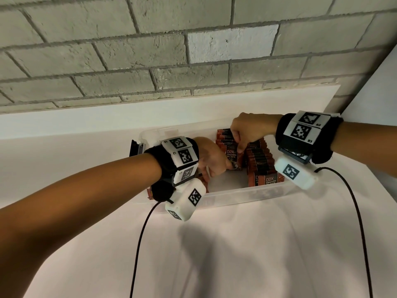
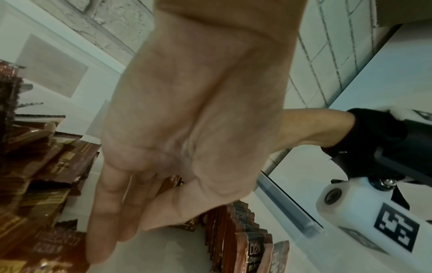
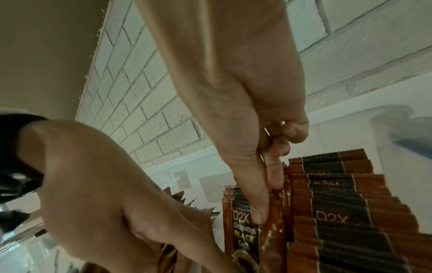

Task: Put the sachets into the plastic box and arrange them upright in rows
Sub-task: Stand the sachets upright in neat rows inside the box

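Item: sachets (image 1: 261, 161), brown foil printed "D2X" and "BLACK", standing in rows at the right end of the plastic box (image 1: 236, 193); I judge them light, limp, slippery, best pinched at the top seam, where my right hand (image 1: 249, 127) pinches the front sachet (image 3: 247, 232) and my left hand (image 1: 211, 158) pinches its lower corner.

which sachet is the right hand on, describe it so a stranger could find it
Find the clear plastic box on the white table against the brick wall. Two rows of brown sachets stand inside; take the left row. It is that row's front sachet, its D2X label facing you, pinched at the top by the right hand.
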A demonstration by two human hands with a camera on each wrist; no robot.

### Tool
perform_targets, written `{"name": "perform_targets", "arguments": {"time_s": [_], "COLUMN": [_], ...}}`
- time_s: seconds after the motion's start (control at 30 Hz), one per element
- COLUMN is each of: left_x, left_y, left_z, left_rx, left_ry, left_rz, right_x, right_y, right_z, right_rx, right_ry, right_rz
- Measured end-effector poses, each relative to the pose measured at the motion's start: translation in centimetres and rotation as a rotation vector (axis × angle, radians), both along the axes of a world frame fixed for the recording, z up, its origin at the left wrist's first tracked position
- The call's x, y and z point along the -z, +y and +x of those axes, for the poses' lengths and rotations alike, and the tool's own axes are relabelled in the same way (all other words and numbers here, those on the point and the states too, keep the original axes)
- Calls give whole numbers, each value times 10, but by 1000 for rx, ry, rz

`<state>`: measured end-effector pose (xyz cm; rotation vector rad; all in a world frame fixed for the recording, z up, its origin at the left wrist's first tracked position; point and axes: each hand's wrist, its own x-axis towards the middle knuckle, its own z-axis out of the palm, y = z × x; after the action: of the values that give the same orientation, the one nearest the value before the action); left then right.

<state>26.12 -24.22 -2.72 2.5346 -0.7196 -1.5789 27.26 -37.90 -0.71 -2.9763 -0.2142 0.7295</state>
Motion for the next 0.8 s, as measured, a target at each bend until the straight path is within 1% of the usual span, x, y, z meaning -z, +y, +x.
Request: {"name": "perform_targets", "arguments": {"time_s": [0.2,0.3,0.4,0.53,0.6,0.7,0.73,0.8], "left_x": [-3,-6,-18,-50,-65,-78,-80,-77], "left_y": [1,2,10,35,53,80,88,101], "left_z": [-1,-1,6,21,24,19,16,10], "left_rx": [39,19,1,39,91,134,160,223], "left_ry": [7,7,-10,-132,-194,-202,-217,-273], "left_rz": [-30,-41,-75,-98,-76,-58,-32,37], "right_x": [3,3,-3,-24,-30,-26,-21,-9], "right_y": [-2,-2,-5,1,14,40,49,66], "right_z": [-1,-2,-2,-8,-13,-22,-24,-25], "right_rx": [4,8,-9,-46,-99,-177,-181,-166], "right_ry": [-20,-36,-60,-107,-32,221,294,379], "right_rz": [7,16,57,163,227,268,240,142]}}
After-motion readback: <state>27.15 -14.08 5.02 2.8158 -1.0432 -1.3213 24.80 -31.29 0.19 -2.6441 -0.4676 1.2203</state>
